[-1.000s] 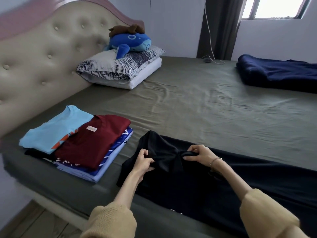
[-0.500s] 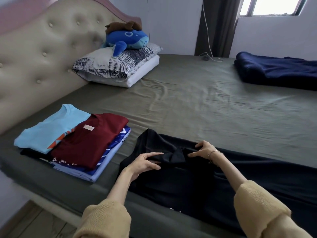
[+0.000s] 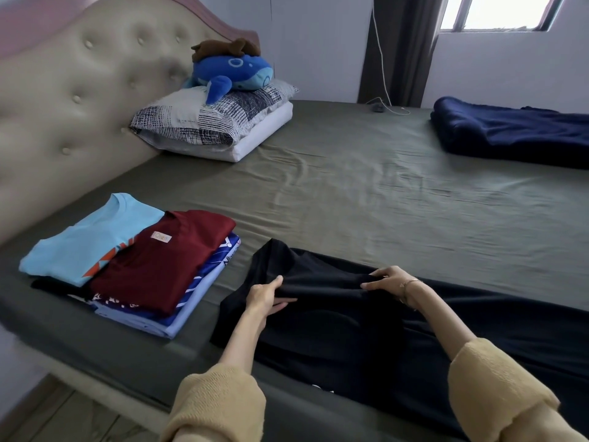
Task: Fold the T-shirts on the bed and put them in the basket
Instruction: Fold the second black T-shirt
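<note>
in the lower centre of the frame the left hand (image 3: 266,296) and right hand (image 3: 387,280) each pinch one raised ridge of the black t-shirt (image 3: 350,333), whose length runs off to the lower right.

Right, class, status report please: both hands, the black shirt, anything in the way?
Left hand and right hand both pinching the black T-shirt, fold raised between them. Shirt not yet folded, spread on bed. Folded stack sits left, clear of it. No basket in view.

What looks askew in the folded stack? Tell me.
The maroon shirt lies skewed, overlapping the light blue shirt and the blue patterned ones beneath, so the edges don't line up.
</note>
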### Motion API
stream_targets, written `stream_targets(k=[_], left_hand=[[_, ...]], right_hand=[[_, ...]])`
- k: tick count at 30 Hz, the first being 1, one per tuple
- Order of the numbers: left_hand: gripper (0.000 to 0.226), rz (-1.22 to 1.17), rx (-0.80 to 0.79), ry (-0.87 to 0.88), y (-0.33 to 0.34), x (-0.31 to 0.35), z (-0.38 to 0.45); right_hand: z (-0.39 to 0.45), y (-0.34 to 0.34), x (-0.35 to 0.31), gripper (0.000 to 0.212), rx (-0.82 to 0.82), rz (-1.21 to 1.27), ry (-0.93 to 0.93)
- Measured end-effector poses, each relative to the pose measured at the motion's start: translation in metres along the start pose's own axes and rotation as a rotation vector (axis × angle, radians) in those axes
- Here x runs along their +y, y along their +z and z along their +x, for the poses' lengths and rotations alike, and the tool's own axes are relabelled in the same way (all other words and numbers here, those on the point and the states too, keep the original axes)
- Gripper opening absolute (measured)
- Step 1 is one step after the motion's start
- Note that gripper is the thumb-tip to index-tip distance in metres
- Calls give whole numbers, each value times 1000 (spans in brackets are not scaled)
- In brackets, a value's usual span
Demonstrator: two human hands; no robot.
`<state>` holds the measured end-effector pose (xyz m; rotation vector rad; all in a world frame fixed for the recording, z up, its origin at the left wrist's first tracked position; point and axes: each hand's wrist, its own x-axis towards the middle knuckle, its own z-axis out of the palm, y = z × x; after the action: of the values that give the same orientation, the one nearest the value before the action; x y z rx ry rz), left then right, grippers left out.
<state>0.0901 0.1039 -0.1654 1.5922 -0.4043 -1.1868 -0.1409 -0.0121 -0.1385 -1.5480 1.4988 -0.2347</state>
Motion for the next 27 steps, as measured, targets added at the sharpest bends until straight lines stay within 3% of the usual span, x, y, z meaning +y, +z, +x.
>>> stream_targets(k=[3, 6, 10, 12, 14, 17, 19, 22, 25, 27], left_hand=[[14, 4, -16, 29, 1, 0, -1], [4, 4, -20, 40, 1, 0, -4], [9, 0, 49, 122, 7, -4, -6], [12, 66, 140, 215, 12, -5, -6], [23, 237, 280, 276, 19, -5, -11], [39, 694, 547, 370, 31, -8, -20], [43, 892, 596, 484, 40, -11, -25], [44, 1105, 426, 671, 59, -14, -25], [44, 1189, 8, 749, 88, -16, -24], [44, 1231, -184, 757, 108, -17, -27]], right_hand=[[1, 1, 8, 38, 51, 62, -47], [-1, 3, 13, 39, 158, -68, -122], [-10, 11, 26, 31, 372, -216, -325], [-22, 20, 31, 28, 403, -301, -394], [-34, 30, 39, 37, 381, -337, -397], [-44, 32, 53, 51, 351, -413, -303], [-47, 19, 66, 52, 372, -474, -203], [-48, -11, 88, 54, 407, -502, -49], [-47, -31, 109, 61, 390, -577, -18], [-49, -36, 115, 70, 390, -553, -76]])
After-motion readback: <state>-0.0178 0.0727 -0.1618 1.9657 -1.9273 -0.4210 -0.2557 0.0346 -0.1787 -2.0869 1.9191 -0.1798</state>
